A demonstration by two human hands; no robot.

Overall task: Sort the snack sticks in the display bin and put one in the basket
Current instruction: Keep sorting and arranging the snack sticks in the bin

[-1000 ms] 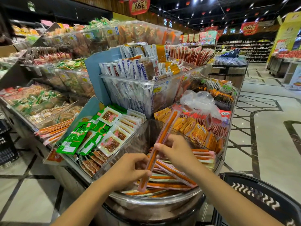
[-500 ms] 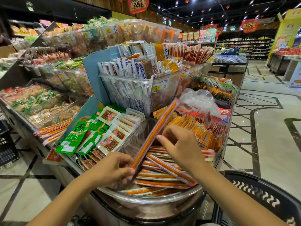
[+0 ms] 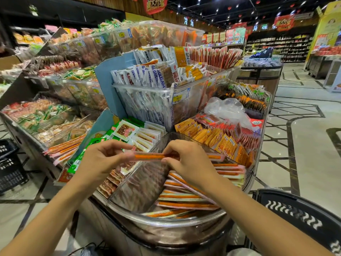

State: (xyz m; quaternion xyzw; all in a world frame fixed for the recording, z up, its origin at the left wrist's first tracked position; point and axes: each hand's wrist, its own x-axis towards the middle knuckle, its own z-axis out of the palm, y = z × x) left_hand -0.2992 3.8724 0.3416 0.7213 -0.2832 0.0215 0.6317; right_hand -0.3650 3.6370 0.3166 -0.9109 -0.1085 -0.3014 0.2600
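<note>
While it is held over the display bin, an orange snack stick is pinched by the left hand and the right hand. More sticks are piled below.

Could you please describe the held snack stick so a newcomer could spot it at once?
Find the clear display bin nearest the camera. Above it, the left hand and right hand pinch one orange snack stick level between them. Only it is lifted; the other sticks lie stacked.
</note>
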